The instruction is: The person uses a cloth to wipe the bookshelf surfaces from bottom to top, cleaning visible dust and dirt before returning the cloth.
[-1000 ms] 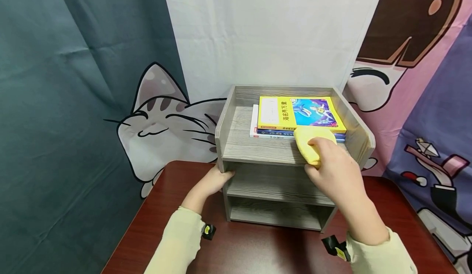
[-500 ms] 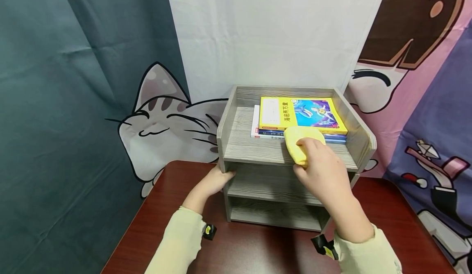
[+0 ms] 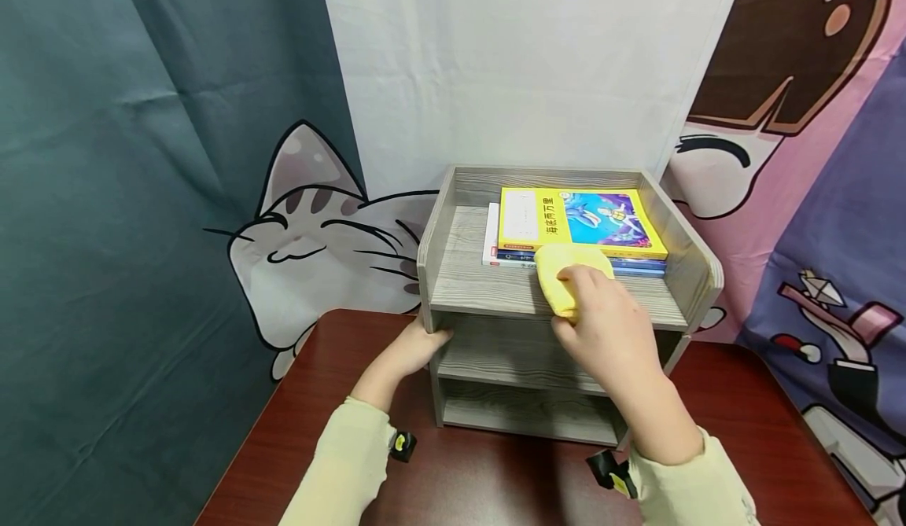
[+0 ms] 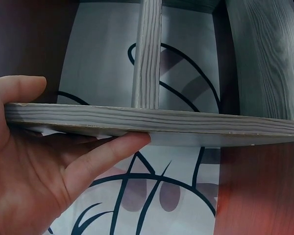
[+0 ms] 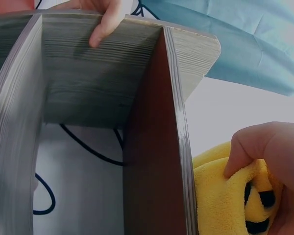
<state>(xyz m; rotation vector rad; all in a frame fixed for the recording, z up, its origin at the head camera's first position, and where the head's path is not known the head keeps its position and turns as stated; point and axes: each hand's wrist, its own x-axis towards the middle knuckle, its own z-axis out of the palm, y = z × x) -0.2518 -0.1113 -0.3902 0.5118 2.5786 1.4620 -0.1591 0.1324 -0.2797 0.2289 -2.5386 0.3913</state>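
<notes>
A small grey wood-grain shelf unit (image 3: 467,292) stands on the table. My left hand (image 3: 409,347) grips its left side panel below the top board. In the left wrist view the thumb lies on one face of that side panel (image 4: 196,121) and the fingers on the other. My right hand (image 3: 610,331) holds a folded, fluffy yellow cloth (image 3: 554,274) against the front part of the top board. The right wrist view shows thumb and fingers pinching the cloth (image 5: 215,196), which has black marks, beside the board's front edge. Part of the cloth is hidden by the hand.
Several books lie stacked on the top board, a yellow book (image 3: 520,215) uppermost, just behind the cloth. Raised side and back walls (image 3: 683,235) bound the board. Beneath are lower compartments (image 3: 524,404). The reddish-brown table (image 3: 453,479) reaches a printed curtain (image 3: 524,62) behind.
My right hand has slid the yellow cloth leftward along the front of the top board. My left hand keeps its grip on the side panel, and the books stay in place.
</notes>
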